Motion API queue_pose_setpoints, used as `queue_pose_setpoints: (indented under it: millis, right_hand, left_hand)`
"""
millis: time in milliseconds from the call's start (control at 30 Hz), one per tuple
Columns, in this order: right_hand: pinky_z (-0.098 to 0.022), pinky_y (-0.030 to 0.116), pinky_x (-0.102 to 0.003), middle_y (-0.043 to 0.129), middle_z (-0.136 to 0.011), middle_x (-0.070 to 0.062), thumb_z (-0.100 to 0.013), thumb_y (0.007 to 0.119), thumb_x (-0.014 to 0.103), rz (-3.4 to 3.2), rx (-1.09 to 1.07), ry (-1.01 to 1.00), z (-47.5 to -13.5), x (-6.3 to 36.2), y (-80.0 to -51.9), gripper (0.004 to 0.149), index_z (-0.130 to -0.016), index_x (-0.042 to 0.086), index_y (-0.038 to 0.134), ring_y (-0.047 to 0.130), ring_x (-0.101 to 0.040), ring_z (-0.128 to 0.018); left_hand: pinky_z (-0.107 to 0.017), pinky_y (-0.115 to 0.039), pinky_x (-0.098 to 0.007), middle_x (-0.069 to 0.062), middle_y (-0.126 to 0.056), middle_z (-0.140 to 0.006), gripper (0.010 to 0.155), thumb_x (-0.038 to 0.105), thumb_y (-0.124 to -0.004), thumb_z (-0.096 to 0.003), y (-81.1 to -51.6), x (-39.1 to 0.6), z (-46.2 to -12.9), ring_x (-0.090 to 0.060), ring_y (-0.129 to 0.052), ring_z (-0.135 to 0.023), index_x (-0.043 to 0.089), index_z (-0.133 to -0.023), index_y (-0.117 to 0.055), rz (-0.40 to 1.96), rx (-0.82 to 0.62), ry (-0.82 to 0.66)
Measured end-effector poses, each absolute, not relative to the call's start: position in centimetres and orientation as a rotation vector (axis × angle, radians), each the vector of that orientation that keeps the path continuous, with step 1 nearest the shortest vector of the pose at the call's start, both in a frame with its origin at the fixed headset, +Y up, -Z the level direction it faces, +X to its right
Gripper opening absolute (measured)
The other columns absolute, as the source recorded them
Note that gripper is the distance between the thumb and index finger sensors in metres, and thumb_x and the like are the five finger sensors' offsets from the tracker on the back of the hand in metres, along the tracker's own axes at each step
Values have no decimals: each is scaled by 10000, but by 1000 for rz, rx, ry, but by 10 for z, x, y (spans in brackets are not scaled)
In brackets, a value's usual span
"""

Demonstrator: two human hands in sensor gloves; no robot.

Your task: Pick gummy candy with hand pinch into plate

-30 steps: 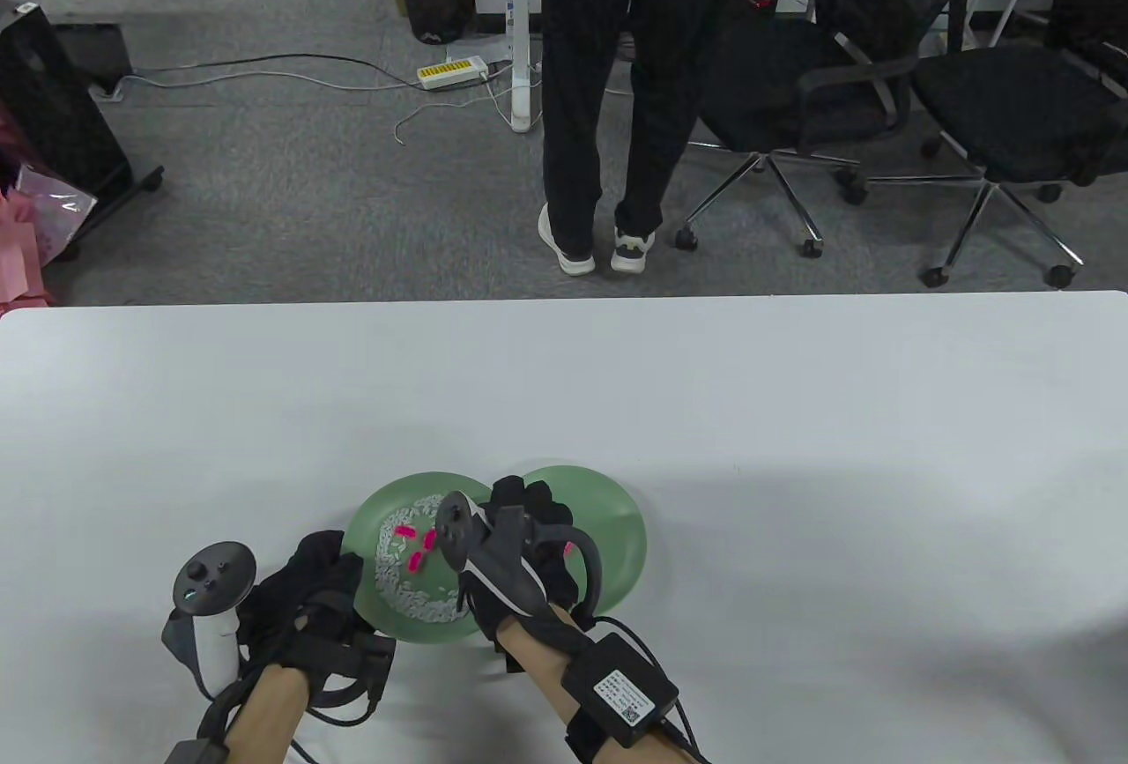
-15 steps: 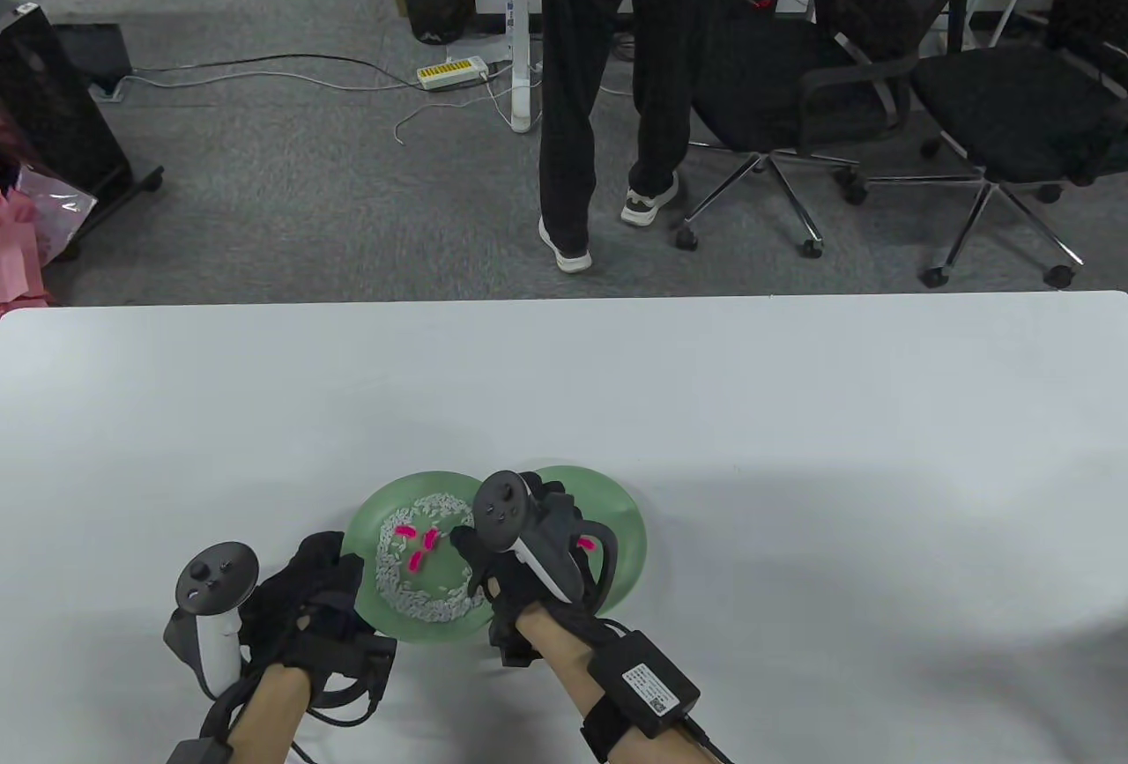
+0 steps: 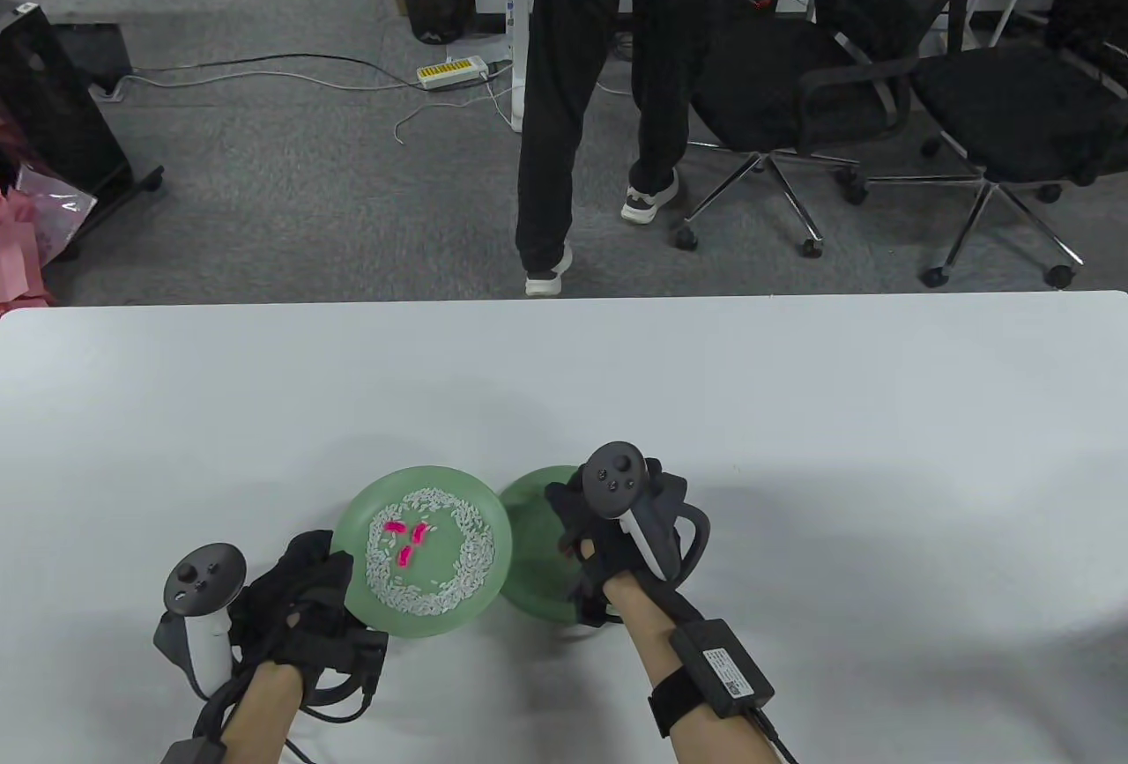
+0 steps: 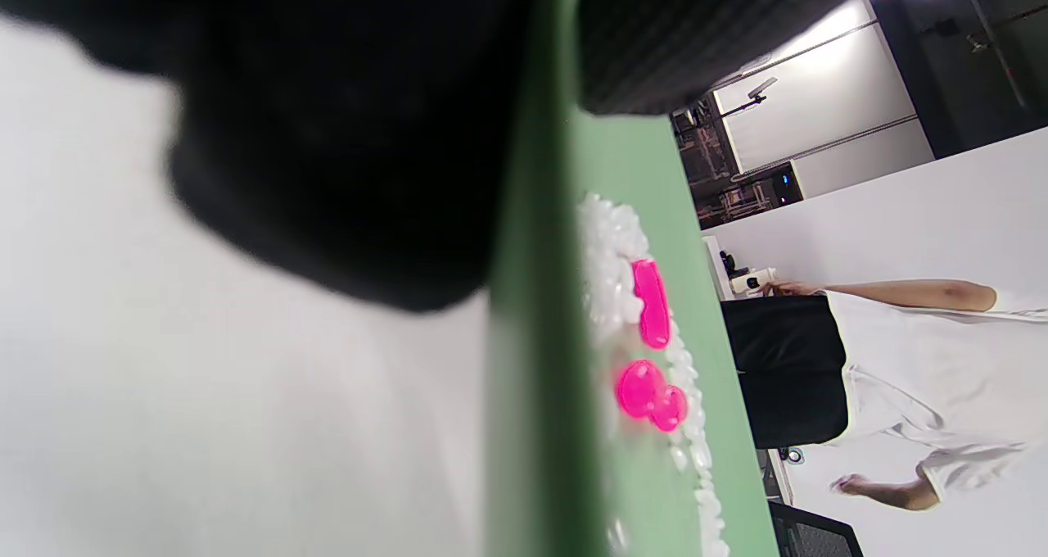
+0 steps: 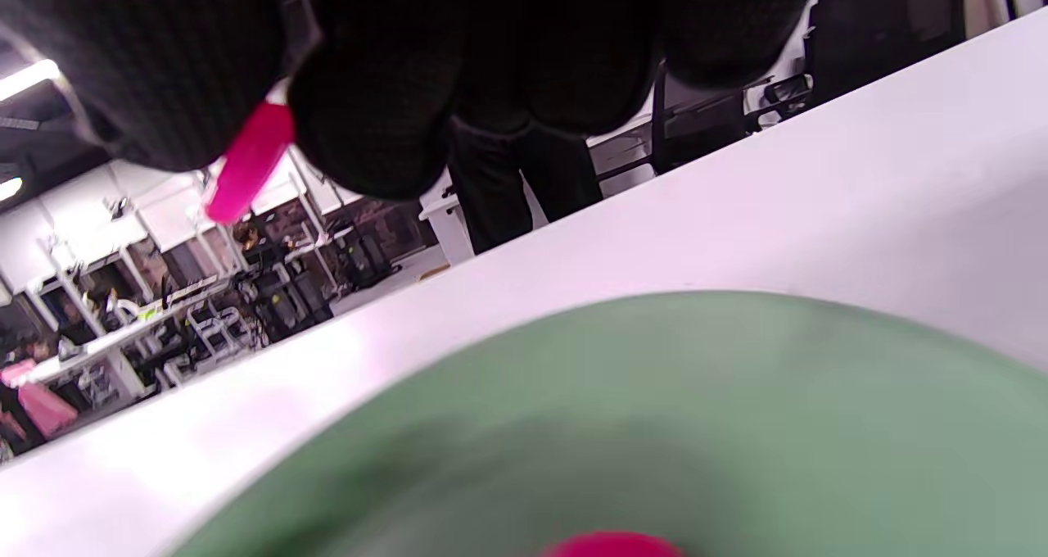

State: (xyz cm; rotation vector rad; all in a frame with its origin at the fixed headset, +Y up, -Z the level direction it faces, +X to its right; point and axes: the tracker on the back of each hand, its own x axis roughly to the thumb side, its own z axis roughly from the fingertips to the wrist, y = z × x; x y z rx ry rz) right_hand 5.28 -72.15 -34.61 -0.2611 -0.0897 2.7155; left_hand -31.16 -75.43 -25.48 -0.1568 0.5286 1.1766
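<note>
Pinching a bright pink gummy candy stick [image 5: 246, 164] between thumb and fingertip, the black-gloved right hand [image 3: 621, 526] hangs over the plain round green plate [image 3: 533, 566] low and right of centre in the table view; its grip is closed on the candy's upper end, so in the right wrist view the stick slants down and to the left below the fingertips [image 5: 377, 127], with the green plate directly beneath. A second pink piece [image 5: 614, 545] shows blurred at the bottom edge of that view, seemingly already in the plate. The coming move, as I judge it, turns on that vertical relation: candy above plate, nothing between, so parting the fingers should let it drop in. To the left, touching or slightly overlapping the plain plate, sits the green round plate ringed with white rice grains [image 3: 423, 548], with three more pink gummy pieces [image 3: 407, 537] lying at its centre. The black-gloved left hand [image 3: 300, 610] holds that plate's near-left rim, thumb on top and fingers beneath; it holds no candy. Both plates stand on the white counter [image 3: 793, 411]. Beyond its far edge, a person in black trousers [image 3: 599, 85] walks on grey carpet near black office chairs [image 3: 881, 68].
</note>
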Motion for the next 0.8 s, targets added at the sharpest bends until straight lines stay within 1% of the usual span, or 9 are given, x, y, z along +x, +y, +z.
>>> queue_pose_setpoints:
  millis: [67, 167, 267, 467, 633, 733, 800]
  right_hand:
    - [-641, 659, -529, 782, -886, 48, -298, 880, 506, 2785, -227, -51, -349, 57, -731, 434, -593, 204, 979, 780, -276, -798]
    - [-641, 661, -529, 786, -883, 49, -297, 880, 505, 2855, -231, -18, -351, 56, -744, 432, -590, 204, 982, 784, -275, -795]
    - [-650, 652, -530, 778, -892, 49, -308, 876, 505, 2911, -232, 32, -353, 52, -751, 433, -602, 205, 980, 775, -275, -805]
    - [-649, 654, -527, 788, -889, 51, -301, 881, 505, 3012, -228, 36, -355, 41, -750, 434, -597, 207, 991, 782, -272, -800]
    - [-656, 644, -530, 768, -916, 41, -309, 869, 518, 3009, -235, 133, -359, 39, -757, 475, -652, 209, 986, 768, -277, -815]
    - [-655, 644, -530, 762, -925, 36, -311, 863, 521, 2997, -235, 108, -358, 40, -755, 487, -670, 213, 977, 766, -277, -818]
    - [-653, 649, -525, 757, -935, 34, -316, 848, 533, 2962, -229, 60, -357, 39, -748, 501, -696, 226, 959, 767, -274, -819]
  left_hand:
    - [-91, -927, -321, -65, -1025, -669, 511, 311, -830, -413, -754, -312, -255, -257, -1095, -104, 172, -904, -807, 1175, -154, 530]
    - [-92, -927, -321, -65, -1024, -669, 511, 312, -830, -414, -754, -313, -255, -256, -1095, -105, 172, -904, -806, 1174, -150, 529]
    - [-91, -927, -321, -64, -1025, -668, 510, 312, -830, -413, -754, -313, -255, -256, -1095, -104, 173, -904, -807, 1175, -153, 526]
    - [-93, -927, -321, -64, -1024, -669, 510, 312, -830, -414, -753, -311, -255, -255, -1095, -105, 174, -904, -807, 1168, -155, 518]
    - [-93, -927, -321, -65, -1024, -670, 510, 312, -830, -414, -752, -312, -255, -256, -1095, -105, 172, -904, -808, 1168, -155, 517]
    - [-91, -927, -320, -63, -1025, -668, 510, 314, -830, -414, -752, -312, -254, -255, -1095, -105, 173, -904, -807, 1169, -156, 517]
    - [-91, -927, -321, -64, -1025, -669, 510, 313, -830, -414, -752, -312, -255, -255, -1095, -104, 174, -904, -807, 1170, -155, 517]
